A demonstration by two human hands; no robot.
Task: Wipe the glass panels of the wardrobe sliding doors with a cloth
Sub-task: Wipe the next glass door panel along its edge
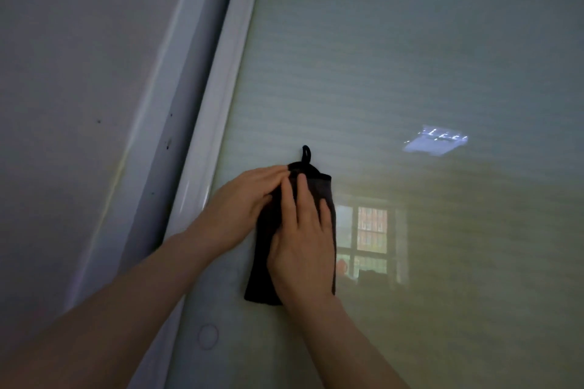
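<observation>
The right hand (303, 240) lies flat and open on a dark cloth (265, 249), fingers spread and pointing up, pressing it against the glass panel (410, 57). The left hand (240, 202) comes in from the left, its fingers curled onto the cloth's upper edge and overlapping the right hand's fingertips — whether it pinches the fabric or only presses it cannot be told. The cloth hangs as a long folded strip, its lower end showing below the right wrist, and a small loop (306, 153) sticks up from its top. It sits near the panel's left edge, just beside the pale door frame (221, 98) that runs diagonally up the view. Left of the frame is a second, greyer door surface (79, 57). The glass carries a reflected window (371, 230) right of the cloth — and a bright bluish patch (434, 144) higher up.
</observation>
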